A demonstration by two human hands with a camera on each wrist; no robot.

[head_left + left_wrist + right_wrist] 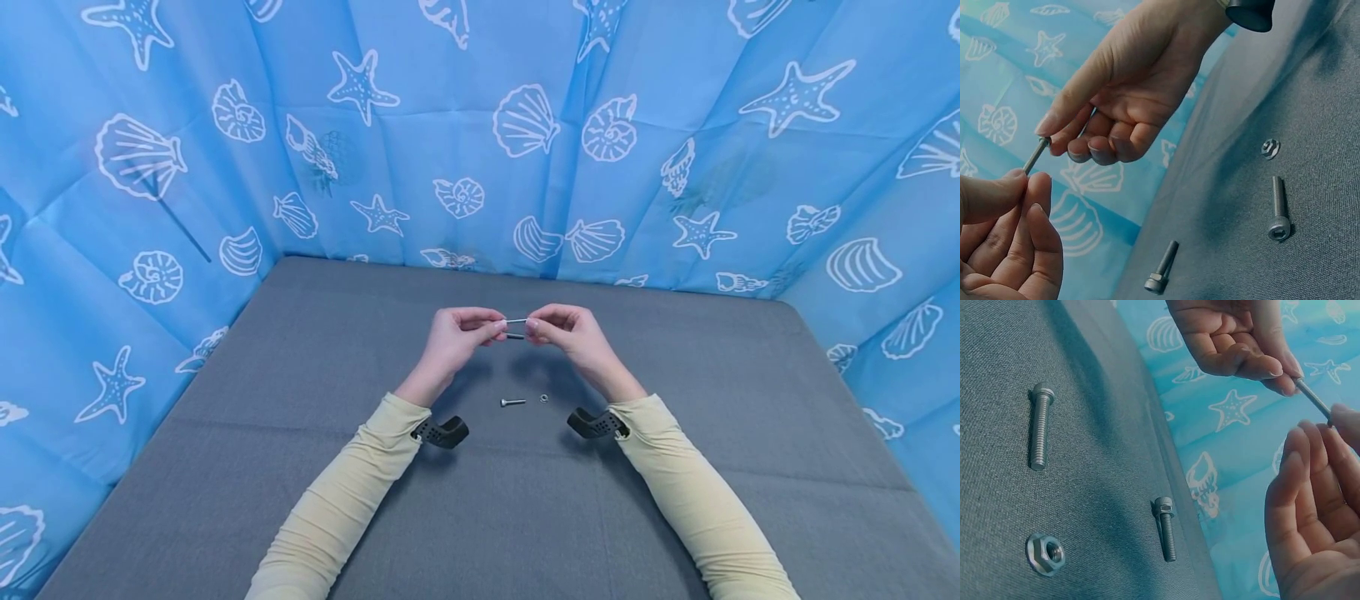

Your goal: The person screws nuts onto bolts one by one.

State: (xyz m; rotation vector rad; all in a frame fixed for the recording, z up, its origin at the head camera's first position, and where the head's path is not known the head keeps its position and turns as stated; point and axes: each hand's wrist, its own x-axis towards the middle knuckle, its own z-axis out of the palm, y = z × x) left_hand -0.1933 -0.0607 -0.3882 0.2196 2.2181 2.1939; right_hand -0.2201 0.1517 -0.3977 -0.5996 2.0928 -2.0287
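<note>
Closest to the viewpoint, two pale yellow sleeves (330,517) reach in over a grey table (487,517), with black wrist mounts (442,432) showing at the cuffs. Beyond them the left hand (465,337) and the right hand (570,333) are near each other, joined by one slim metal bolt (516,321). Thumb and fingers pinch it at either end, holding it above the cloth.

I take the step in hand to be fine work on that bolt. The next move, I'd judge, calls for one steady pinch while the other hand's fingertips do the small turning or sliding. The fingertips are what stand in the way: they cover both ends, so I cannot tell whether a nut sits on it.

Below, nearer the person, a loose bolt (1040,428) lies on its side just beside a flanged nut (1045,554). Farther off rests a bolt with a nut on it (1165,530), partly masked by the hands from above. A blue shell-print curtain (450,192) hangs behind.
</note>
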